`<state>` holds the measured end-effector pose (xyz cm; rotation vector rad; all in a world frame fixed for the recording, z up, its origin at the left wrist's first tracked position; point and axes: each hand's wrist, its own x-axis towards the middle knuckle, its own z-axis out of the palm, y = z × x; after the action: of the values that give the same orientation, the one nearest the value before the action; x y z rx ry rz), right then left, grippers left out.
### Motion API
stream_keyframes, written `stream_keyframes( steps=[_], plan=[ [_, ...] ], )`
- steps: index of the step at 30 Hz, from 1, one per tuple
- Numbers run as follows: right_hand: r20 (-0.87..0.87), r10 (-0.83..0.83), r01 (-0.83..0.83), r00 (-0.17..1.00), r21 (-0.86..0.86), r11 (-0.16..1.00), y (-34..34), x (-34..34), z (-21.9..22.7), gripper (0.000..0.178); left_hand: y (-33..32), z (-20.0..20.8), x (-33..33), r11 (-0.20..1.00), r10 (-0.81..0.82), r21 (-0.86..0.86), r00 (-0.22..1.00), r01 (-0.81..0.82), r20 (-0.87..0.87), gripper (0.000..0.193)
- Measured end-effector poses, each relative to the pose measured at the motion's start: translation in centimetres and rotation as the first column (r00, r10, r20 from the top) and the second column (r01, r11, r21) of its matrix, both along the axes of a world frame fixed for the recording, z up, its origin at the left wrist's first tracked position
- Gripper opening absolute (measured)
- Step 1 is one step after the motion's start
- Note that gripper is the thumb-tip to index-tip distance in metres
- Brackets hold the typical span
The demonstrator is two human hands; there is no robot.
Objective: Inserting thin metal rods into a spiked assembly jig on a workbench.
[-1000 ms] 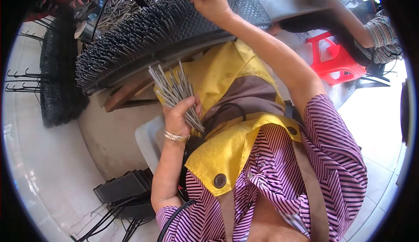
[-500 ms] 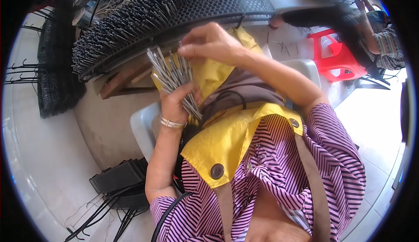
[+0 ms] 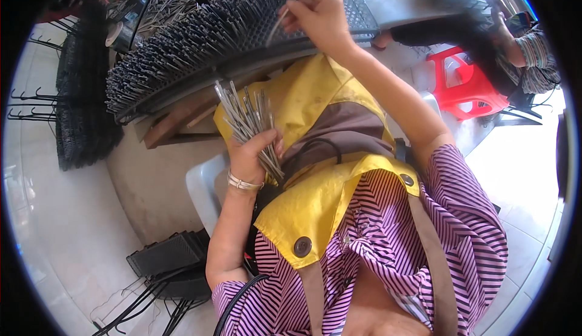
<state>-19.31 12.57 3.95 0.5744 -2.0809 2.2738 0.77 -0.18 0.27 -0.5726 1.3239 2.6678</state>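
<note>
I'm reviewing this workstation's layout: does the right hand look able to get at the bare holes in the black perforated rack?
Probably yes: the right hand, pinching a thin rod, appears over the black perforated rack, and nothing visible blocks the bare holes beside it.

Grey rods (image 3: 244, 116); yellow apron (image 3: 306, 215); striped shirt (image 3: 468, 215)

Floor (image 3: 522, 236): pale tiles at your right
Light: bright white glare across those tiles
Stool (image 3: 442, 76): red plastic, ahead to your right
Chair (image 3: 200, 186): pale grey-blue, its edge showing at your left
</note>
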Motion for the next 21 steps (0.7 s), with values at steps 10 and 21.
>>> stream_keyframes(
  steps=[10,21],
  plan=[
    [-0.716,-0.162,0.374,0.679,0.148,0.915,-4.1,-3.1,-2.0,0.018,0.0,0.1,-0.1,0.997,0.046,0.057,0.999,-0.047,0.025,0.022],
    [-0.623,0.341,0.322,0.704,0.708,0.629,-5.0,-2.6,-0.7,0.019,-0.3,-0.4,-0.1,1.0,0.023,-0.01,1.0,-0.023,0.021,0.016]
  ],
)
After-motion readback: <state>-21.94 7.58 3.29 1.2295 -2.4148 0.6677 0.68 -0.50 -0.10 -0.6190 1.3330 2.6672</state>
